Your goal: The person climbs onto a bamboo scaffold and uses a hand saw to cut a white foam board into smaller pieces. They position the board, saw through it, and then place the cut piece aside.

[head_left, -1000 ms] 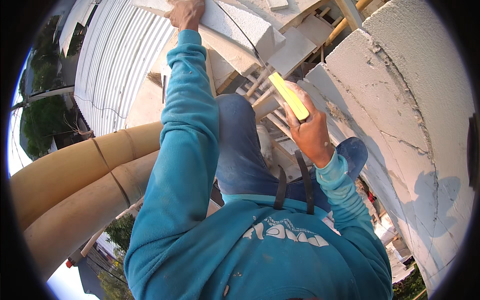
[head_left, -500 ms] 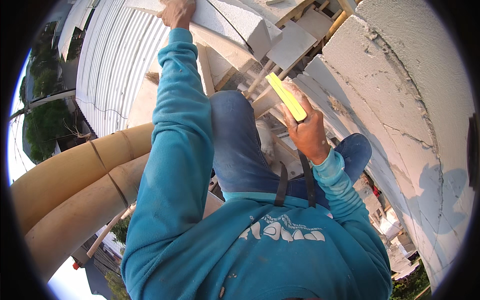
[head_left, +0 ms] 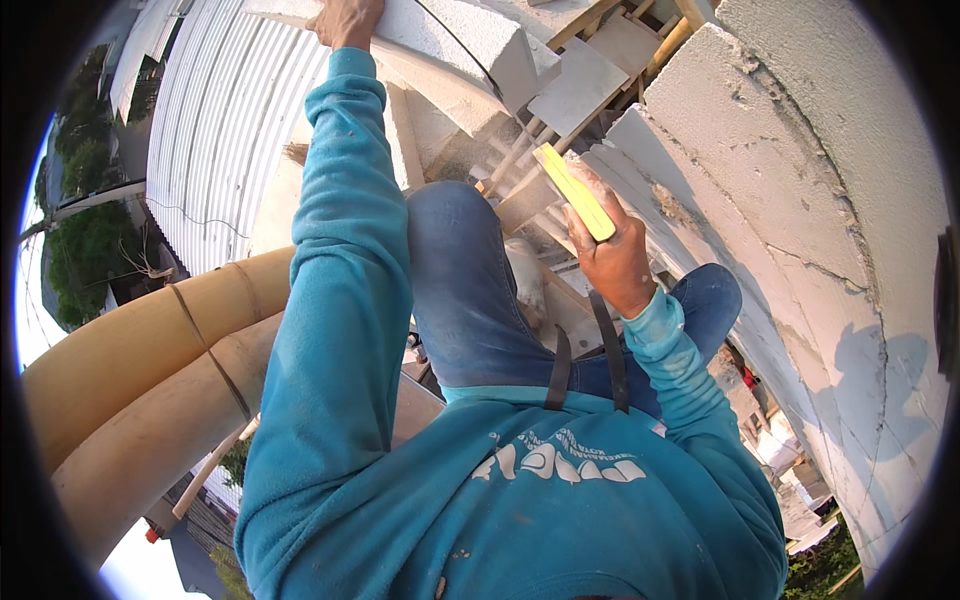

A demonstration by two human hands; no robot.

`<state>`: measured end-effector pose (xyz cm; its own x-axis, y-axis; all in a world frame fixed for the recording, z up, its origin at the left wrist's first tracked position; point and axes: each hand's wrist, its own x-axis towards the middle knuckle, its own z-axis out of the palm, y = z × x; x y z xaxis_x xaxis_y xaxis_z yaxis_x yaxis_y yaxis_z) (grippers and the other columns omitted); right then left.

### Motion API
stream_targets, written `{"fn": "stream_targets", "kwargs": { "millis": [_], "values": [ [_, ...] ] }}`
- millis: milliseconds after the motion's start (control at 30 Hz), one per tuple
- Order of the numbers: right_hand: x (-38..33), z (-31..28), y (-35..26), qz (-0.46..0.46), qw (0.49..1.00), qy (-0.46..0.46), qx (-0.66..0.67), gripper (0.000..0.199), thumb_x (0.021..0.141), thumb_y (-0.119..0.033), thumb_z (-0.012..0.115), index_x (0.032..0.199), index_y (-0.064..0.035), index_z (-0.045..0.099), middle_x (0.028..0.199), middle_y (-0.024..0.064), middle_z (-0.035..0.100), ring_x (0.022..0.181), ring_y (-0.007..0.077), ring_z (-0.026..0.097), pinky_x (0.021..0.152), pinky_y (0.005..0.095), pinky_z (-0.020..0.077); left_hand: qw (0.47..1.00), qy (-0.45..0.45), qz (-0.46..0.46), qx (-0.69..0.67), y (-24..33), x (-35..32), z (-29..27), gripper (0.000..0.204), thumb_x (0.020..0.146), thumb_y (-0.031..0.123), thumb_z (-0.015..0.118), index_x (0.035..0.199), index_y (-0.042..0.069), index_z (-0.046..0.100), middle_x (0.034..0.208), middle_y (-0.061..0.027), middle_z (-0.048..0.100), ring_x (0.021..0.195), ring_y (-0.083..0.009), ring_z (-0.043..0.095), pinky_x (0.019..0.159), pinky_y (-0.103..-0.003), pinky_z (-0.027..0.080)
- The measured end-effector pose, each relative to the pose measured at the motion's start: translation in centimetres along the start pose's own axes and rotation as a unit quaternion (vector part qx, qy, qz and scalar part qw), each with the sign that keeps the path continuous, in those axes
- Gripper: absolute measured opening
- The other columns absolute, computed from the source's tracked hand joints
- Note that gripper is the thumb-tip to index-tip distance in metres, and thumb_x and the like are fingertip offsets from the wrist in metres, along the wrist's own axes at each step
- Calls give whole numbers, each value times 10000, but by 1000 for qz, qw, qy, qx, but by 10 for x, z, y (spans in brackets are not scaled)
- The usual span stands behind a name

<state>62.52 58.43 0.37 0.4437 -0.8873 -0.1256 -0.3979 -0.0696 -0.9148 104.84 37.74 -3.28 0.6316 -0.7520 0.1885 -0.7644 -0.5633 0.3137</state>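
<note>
My right hand is wrapped around the yellow handle of a handsaw. Its thin dark blade, seen edge-on, runs forward from the handle along a pale lightweight concrete block. Pale dust hangs near the block's close end. At the upper edge of the view, my left hand grips the block's left side; part of that hand is cut off by the frame. The block's underside and how deep the blade sits in it are hidden.
A rough block wall rises close on my right. Thick bamboo poles, tied together, cross at my left, above a corrugated metal roof. Beyond my knees are boards and a grey slab. Trees and wires lie far left.
My left arm and the block have shifted slightly left and up in the picture. The saw handle has barely moved, and both hands keep their hold.
</note>
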Motion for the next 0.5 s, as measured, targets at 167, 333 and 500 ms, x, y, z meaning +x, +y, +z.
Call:
{"fn": "stream_targets", "kwargs": {
  "millis": [167,333,500],
  "values": [
    [6,2,1,-54,996,33,-55,464,905,-62,673,1348,-22,539,1125,218,691,986,363,704,786,381,584,1000,-6,-9,-9,-3,4,-11,581,966,559,413,1185,78,654,1128,-186,684,1079,-385,634,932,-470,474],
    [-144,-44,26,-80,994,51,-54,450,890,2,620,1331,29,535,1276,270,612,1207,367,611,992,417,518,1000,2,-23,2,-13,-9,-15,587,958,564,420,1185,72,647,1131,-194,677,1081,-389,629,931,-469,473],
    [11,-7,3,-100,992,47,-62,451,898,-64,675,1327,-10,547,1103,230,689,984,358,706,788,405,576,1000,3,-27,-15,-2,-6,-13,594,950,569,426,1185,67,640,1133,-202,669,1082,-393,625,930,-468,472]
  ]
}}
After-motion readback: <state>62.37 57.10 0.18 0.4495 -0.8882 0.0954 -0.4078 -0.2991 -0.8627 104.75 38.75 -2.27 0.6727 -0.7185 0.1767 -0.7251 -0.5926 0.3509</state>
